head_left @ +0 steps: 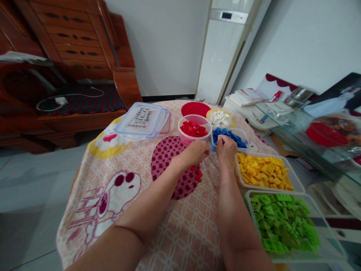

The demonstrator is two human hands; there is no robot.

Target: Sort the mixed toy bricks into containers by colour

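My left hand [199,150] is closed just in front of the round tub of red blocks [193,129]; whatever its fingers hold is hidden. At the near left corner of the box of blue blocks [229,137], my right hand [226,148] has its fingers pinched together, and I cannot make out anything between them. Several small red pieces [199,175] lie on the cloth below my left wrist. To the right of my right forearm stand a box of yellow blocks [263,171] and a box of green blocks [283,222].
Clear lids [142,120] are stacked at the table's back left. White pieces [219,118] and a red round lid or dish [195,109] sit at the back. A glass shelf [304,139] stands on the right, a wooden bench [76,45] beyond the left side.
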